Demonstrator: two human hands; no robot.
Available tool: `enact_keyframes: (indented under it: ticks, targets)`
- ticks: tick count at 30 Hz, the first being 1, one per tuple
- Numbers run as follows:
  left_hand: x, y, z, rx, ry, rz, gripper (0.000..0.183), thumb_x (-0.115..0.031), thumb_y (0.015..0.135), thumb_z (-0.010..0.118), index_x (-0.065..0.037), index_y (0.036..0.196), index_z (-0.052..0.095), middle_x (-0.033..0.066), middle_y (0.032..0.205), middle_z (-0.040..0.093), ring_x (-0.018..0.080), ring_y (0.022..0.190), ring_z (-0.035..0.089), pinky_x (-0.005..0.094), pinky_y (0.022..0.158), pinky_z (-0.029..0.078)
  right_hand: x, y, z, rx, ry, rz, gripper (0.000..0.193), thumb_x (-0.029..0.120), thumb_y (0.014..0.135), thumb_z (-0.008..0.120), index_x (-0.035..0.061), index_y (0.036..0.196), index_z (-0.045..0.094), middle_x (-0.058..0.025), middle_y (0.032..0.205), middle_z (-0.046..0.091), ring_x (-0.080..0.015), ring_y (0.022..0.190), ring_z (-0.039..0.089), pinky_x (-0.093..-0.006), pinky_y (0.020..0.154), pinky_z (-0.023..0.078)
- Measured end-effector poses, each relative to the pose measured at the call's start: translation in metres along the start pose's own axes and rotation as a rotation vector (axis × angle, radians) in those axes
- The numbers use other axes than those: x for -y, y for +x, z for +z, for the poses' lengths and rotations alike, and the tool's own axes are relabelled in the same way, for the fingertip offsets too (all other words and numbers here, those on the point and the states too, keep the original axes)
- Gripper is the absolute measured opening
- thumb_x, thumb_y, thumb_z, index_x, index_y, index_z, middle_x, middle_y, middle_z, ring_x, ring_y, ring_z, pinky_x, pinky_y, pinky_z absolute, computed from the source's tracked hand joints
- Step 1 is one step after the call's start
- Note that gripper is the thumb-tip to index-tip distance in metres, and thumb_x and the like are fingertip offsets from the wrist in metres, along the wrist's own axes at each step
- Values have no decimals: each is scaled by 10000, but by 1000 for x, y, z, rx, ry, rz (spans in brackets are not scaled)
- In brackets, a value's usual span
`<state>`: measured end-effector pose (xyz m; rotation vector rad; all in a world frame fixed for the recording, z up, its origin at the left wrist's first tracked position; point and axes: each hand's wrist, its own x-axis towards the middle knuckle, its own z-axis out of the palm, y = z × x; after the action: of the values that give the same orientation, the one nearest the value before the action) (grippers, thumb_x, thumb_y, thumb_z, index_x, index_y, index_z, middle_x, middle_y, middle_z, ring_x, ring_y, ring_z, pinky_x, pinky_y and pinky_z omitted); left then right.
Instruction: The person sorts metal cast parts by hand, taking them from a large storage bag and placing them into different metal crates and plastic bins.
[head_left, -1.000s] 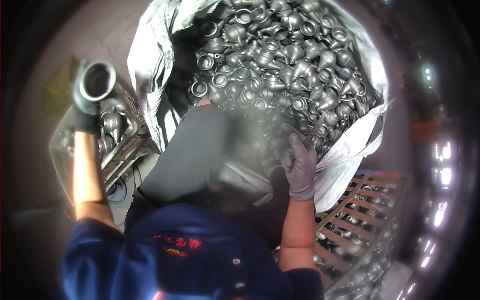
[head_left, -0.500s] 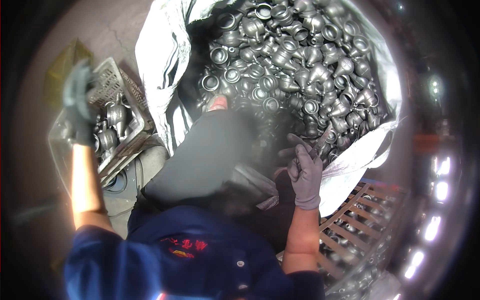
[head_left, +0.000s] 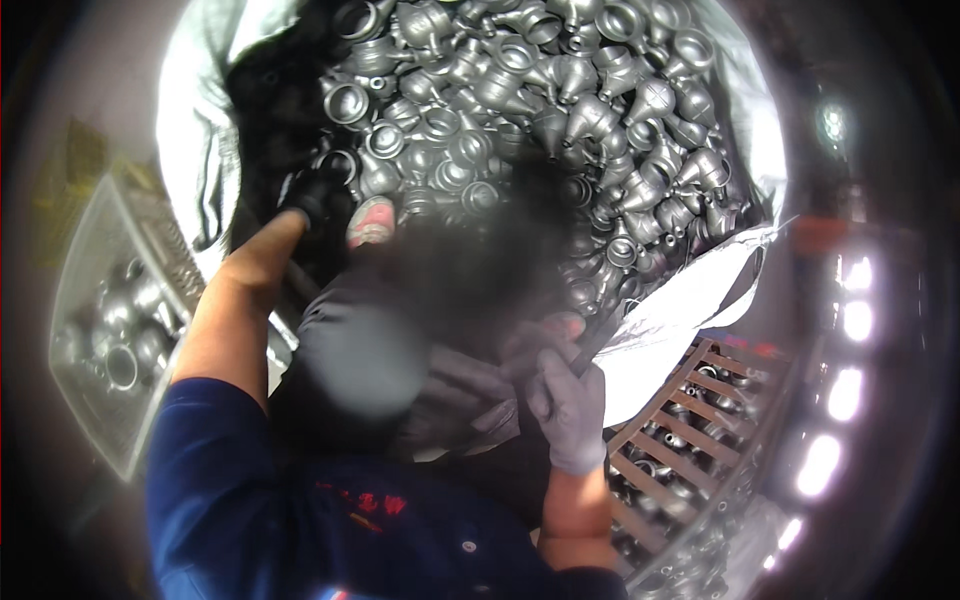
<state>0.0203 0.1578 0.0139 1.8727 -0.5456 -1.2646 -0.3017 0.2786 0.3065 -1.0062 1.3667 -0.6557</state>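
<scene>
At the far left a pale plastic crate (head_left: 95,330) is sitting on the floor with a few grey metal castings (head_left: 125,340) lying loose in it, close enough to the person's left side to be reached without stepping.

Just right of the crate, the left hand (head_left: 315,200), in a dark glove, is reaching forward and away into the big white bulk sack (head_left: 195,170). It is dipping among the heaped funnel-shaped metal parts (head_left: 520,110) at the sack's near-left edge, right beside the sack's dark shadowed wall. The glove is merging with the shadow, so I cannot tell whether its fingers are spread or curled around a part. The arm is stretching out nearly straight, probably because the pile lies low inside the sack.

The pile itself is filling the sack from the middle to the far right, the parts tumbled at every angle, open mouths and narrow necks pointing all ways. A pinkish shoe tip (head_left: 372,222) is showing near the pile's near edge, beside the left hand.

Right of centre and nearer, the right hand (head_left: 565,395), in a grey glove, is resting on the sack's folded rim, fingers curled together on the fabric, apparently bracing the body or holding the rim down during the reach.

Farther right, a wooden slatted pallet (head_left: 690,420) is lying low, with more grey parts visible between its slats.
</scene>
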Motion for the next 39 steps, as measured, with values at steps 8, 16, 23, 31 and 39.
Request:
enact_keyframes:
  ticks: [8, 16, 23, 31, 39]
  targets:
    - [23, 25, -22, 262, 1649, 442, 779, -320, 672, 584, -80, 1362, 313, 155, 1388, 324, 324, 1290, 270, 481, 1099, 111, -2, 2, -8, 118, 158, 94, 327, 50, 888, 407, -65, 1177, 509, -130, 808, 645, 8, 462, 358, -145, 449, 295]
    - [32, 37, -22, 351, 1658, 316, 649, -370, 757, 567, -56, 1303, 409, 127, 1349, 404, 249, 1263, 356, 517, 1071, 173, -1, 3, -7, 119, 120, 59, 338, 78, 899, 404, -73, 1187, 496, -128, 816, 642, -1, 491, 381, -146, 457, 302]
    - [-34, -25, -54, 75, 1168, 498, 515, -252, 693, 680, -64, 1148, 530, 123, 1052, 609, 330, 948, 589, 365, 828, 466, 0, -1, -5, 85, 140, 31, 322, 120, 912, 427, -55, 1166, 518, -118, 811, 643, -3, 512, 395, -155, 457, 307]
    - [-95, -103, -26, 323, -202, 662, 182, 2, 771, 651, -39, 913, 543, 32, 840, 592, 145, 678, 569, 252, 653, 477, -6, 7, 2, 71, -36, -224, 300, 182, 917, 475, 6, 1148, 549, -81, 793, 651, 2, 458, 361, -137, 398, 244]
    - [-193, -253, 30, 497, -375, 678, 152, -22, 776, 670, -32, 867, 550, 36, 853, 586, 63, 721, 551, 175, 656, 461, -27, 32, 7, 214, 570, -259, 380, 347, 956, 372, 42, 1175, 434, -154, 1039, 590, -49, 475, 346, -167, 383, 240]
